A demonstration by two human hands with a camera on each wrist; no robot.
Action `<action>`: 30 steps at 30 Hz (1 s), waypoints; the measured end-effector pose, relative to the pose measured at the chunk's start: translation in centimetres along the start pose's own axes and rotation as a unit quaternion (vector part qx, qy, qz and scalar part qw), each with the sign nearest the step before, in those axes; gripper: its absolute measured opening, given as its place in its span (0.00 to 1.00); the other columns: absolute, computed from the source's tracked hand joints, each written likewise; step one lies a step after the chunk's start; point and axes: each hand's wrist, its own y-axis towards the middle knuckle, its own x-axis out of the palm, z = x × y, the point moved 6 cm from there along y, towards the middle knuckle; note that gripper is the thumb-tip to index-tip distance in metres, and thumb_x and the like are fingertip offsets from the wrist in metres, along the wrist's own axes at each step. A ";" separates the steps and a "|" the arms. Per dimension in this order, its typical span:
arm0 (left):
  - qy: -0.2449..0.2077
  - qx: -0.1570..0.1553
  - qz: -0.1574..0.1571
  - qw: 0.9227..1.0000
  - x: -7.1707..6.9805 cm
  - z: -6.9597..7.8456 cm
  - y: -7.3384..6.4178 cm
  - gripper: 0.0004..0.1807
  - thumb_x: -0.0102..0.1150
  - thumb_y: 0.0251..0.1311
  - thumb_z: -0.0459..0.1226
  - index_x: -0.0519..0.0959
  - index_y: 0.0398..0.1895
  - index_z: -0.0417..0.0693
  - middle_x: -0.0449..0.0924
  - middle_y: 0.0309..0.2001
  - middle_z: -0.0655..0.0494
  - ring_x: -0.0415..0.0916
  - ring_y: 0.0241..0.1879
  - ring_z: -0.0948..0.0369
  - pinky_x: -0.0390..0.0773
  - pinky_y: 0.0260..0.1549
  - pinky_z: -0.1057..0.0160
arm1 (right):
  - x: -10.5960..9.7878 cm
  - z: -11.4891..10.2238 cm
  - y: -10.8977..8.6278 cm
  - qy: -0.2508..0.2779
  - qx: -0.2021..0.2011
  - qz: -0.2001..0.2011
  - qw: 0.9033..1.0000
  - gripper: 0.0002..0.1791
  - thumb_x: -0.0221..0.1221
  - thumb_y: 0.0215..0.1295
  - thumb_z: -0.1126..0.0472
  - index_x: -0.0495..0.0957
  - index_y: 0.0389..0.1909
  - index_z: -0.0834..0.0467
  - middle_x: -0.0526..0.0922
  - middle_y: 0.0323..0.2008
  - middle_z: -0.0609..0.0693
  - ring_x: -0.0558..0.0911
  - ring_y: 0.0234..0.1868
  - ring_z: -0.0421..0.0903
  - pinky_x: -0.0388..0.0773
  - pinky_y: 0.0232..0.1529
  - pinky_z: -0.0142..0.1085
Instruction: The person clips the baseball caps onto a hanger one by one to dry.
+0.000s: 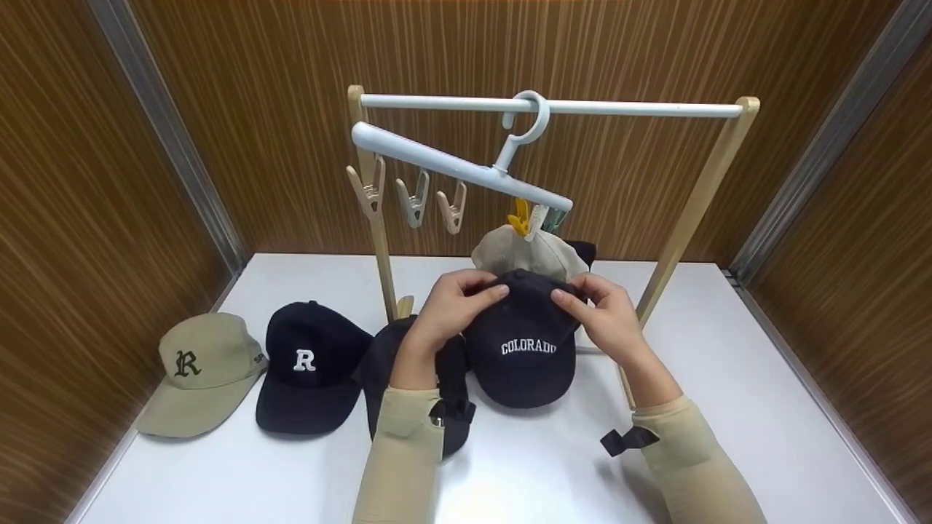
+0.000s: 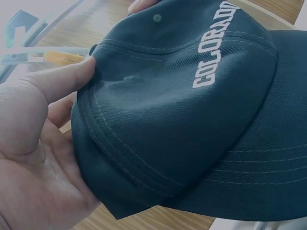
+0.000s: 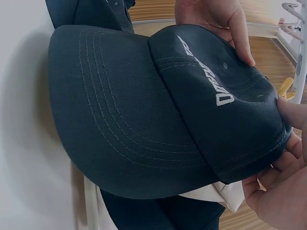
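Both hands hold a dark baseball cap (image 1: 518,371) lettered COLORADO, brim down, in front of the rack. On its left side my left hand (image 1: 455,306) pinches the crown, thumb on the front and fingers behind. My right hand (image 1: 601,313) grips the opposite side the same way, as the right wrist view shows. Just behind it a beige cap (image 1: 528,247) hangs by clips from a pale hanger (image 1: 466,169), which tilts down to the right. A yellow clip (image 1: 519,217) and a white clip (image 1: 536,222) sit above the beige cap.
The hanger hooks over the white bar (image 1: 641,108) of a wooden-legged rack. Several loose clips (image 1: 413,200) dangle at its left. On the white table (image 1: 735,437) lie a tan cap (image 1: 211,364), a navy cap (image 1: 309,371) with an R, and a black cap (image 1: 382,364) partly behind my left forearm.
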 end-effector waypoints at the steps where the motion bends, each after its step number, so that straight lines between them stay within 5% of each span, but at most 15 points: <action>1: -0.002 0.000 0.004 1.000 -0.1 0.0 0.0 0.11 0.74 0.74 0.41 0.92 0.49 0.43 0.89 0.44 0.55 0.81 0.44 0.58 0.79 0.48 0.60 | 0.1 -0.1 0.1 -0.002 -0.001 -0.001 1.000 0.07 0.73 0.73 0.67 0.86 0.35 0.64 0.80 0.30 0.46 0.77 0.35 0.44 0.73 0.40 0.35; 30: -0.021 0.065 0.129 0.989 -1.1 1.3 0.0 0.08 0.76 0.72 0.37 0.92 0.45 0.41 0.90 0.41 0.54 0.81 0.41 0.59 0.79 0.44 0.61 | 0.5 -2.3 2.3 -0.055 -0.025 -0.018 0.998 0.09 0.74 0.74 0.58 0.87 0.38 0.60 0.83 0.34 0.50 0.77 0.35 0.47 0.73 0.35 0.35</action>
